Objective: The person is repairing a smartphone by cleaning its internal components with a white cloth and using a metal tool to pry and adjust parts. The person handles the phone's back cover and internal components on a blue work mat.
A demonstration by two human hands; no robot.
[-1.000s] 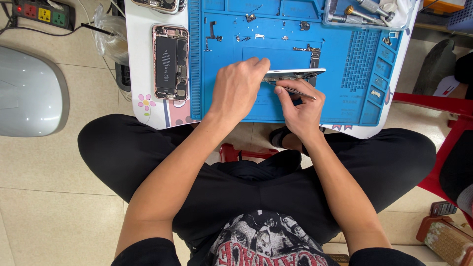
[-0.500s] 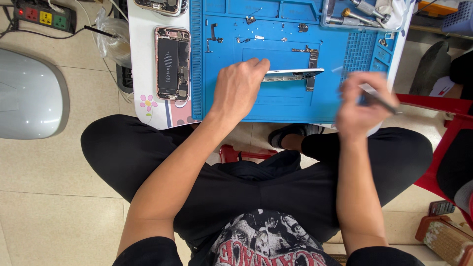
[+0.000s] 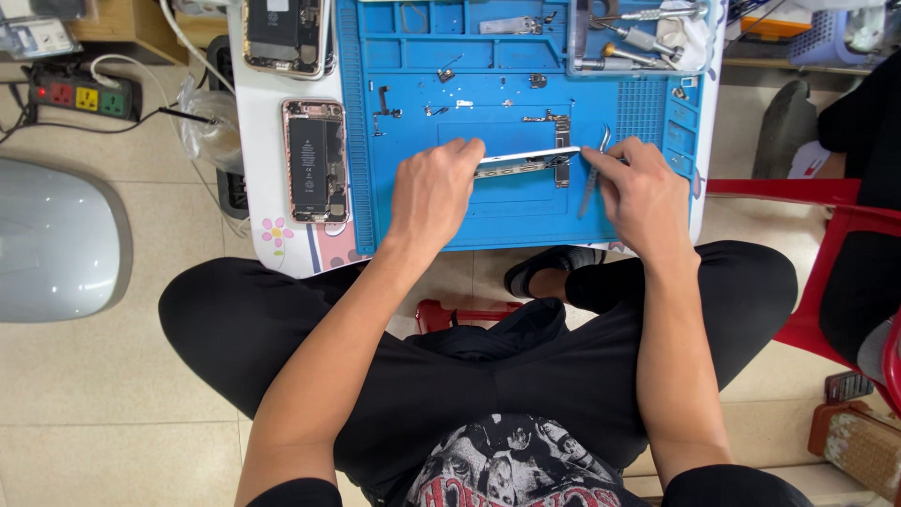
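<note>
Phone frame (image 3: 526,161) between hands: left (image 3: 434,192), right (image 3: 638,192).

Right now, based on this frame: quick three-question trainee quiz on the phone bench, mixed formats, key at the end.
1. True or false: the left hand steadies the silver phone frame standing on edge on the blue silicone repair mat.
2. Which tool does the right hand hold? A) metal tweezers B) soldering iron C) hammer
3. Fill in: the opened rose-gold phone with exposed black battery lies to the ___ of the mat.

Key: 1 true; 2 A; 3 left
</note>
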